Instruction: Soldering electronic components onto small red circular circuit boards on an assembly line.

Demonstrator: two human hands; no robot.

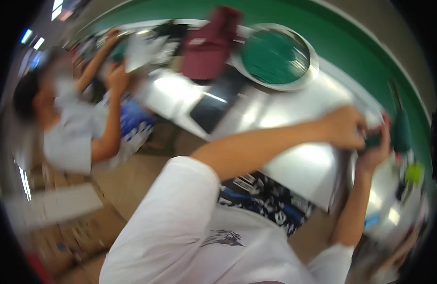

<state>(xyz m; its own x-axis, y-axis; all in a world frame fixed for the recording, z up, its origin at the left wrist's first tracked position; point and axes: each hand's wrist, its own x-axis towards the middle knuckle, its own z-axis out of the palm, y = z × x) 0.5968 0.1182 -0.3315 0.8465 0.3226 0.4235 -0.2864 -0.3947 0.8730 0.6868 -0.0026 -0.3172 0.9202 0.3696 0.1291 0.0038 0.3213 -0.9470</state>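
Observation:
Over the right part of a shiny metal worktable (pixel 294 175), my two hands meet. My left hand (pixel 342 127) reaches across with its fingers closed, touching or pinching a small dark green piece (pixel 372 141); blur hides how. The same piece lies in my right hand (pixel 378 149), whose fingers bend around it, one finger pointing up. Its exact kind is too smeared to tell. Beyond my left forearm stands a round, pale-rimmed tray (pixel 313 71) with a heap of green pieces (pixel 270 57) in it.
A maroon, cap-like object (pixel 209 52) and a flat black panel (pixel 218 99) lie left of the tray. Right of my hands are a dark green tool-like object (pixel 401 130) and a lime-green item (pixel 413 173). A co-worker (pixel 71 113) sits at left, arms raised; cardboard boxes (pixel 86 232) stand below.

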